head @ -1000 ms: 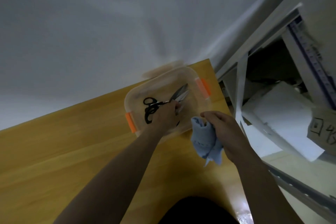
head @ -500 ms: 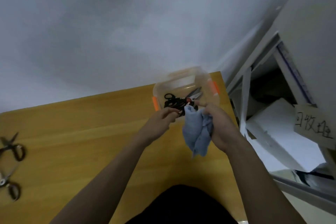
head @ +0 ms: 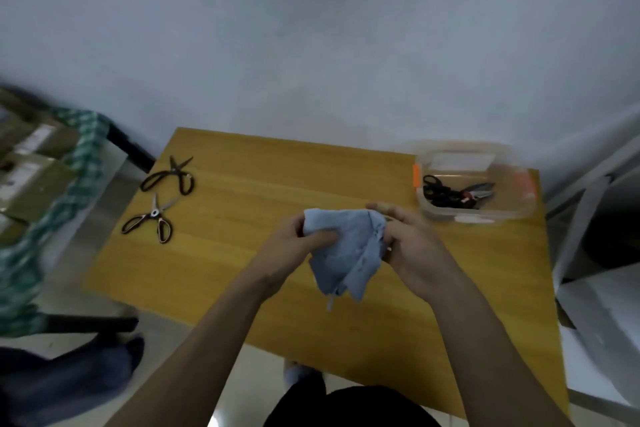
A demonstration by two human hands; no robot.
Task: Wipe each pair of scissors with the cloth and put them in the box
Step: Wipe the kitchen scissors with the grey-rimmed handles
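At table centre, I hold the crumpled pale-blue cloth [head: 346, 246] between both hands: my left hand [head: 294, 250] pinches its upper left corner with thumb and curled fingers, my right hand [head: 408, 246] grips its right edge, fingers folded round the fabric. Neither hand holds scissors

Toward two o'clock from the cloth, near the far right corner of the yellow wooden table [head: 242, 274], stands the clear plastic box with orange clips [head: 450, 215]; black-handled scissors [head: 450, 192] already lie inside it, how many I cannot tell

Toward ten o'clock, well apart from my hands, lie two pairs not yet boxed. The all-black scissors [head: 169, 177] sit farther back, blades pointing to twelve o'clock. The steel scissors with dark, copper-edged handles [head: 152, 222] lie nearer me, long axis running from handles at seven o'clock to tips at one o'clock

I judge the coming move to be a reach for one of these pairs. My left hand is the nearer, and the steel pair presents its handles toward my side of the table, so the left would have to let go of the cloth first
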